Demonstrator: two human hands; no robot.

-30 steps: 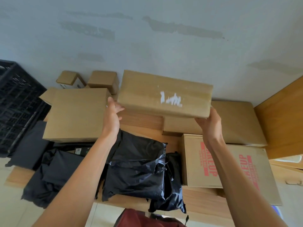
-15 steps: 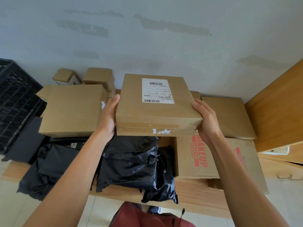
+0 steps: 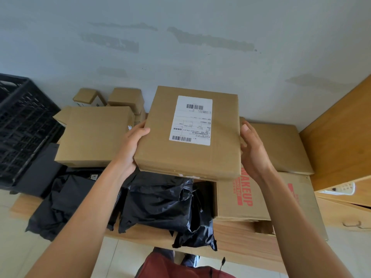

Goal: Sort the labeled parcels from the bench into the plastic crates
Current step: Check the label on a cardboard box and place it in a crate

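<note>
I hold the flat square brown cardboard parcel (image 3: 190,135) up in the air between my two hands, above the pale wooden bench (image 3: 236,243), its broad face turned toward me. My left hand (image 3: 130,149) grips its left edge: the thumb lies curled over the front face near the upper corner, and the other fingers go behind the cardboard where I cannot see them. My right hand (image 3: 254,151) presses against the right edge with the palm flat along the side and the fingers nearly straight, the thumb tip standing beside the upper part of that edge; whether the fingertips hook behind the box I cannot tell. On the face sits a white rectangular paper shipping label (image 3: 191,120) with black barcodes at top and bottom and fine print too small to read. The cardboard is matte and smooth, with a slightly scuffed lower edge showing a little white residue. Below the parcel lie crumpled, glossy black plastic mailer bags (image 3: 158,203), wrinkled and catching light. To the right rests a brown cardboard box with red MAKEUP lettering (image 3: 236,199), and behind my left hand a large plain brown cardboard box (image 3: 94,135) lies flat. At the far left stands a black plastic crate with a lattice wall (image 3: 24,125), against the pale wall.
</note>
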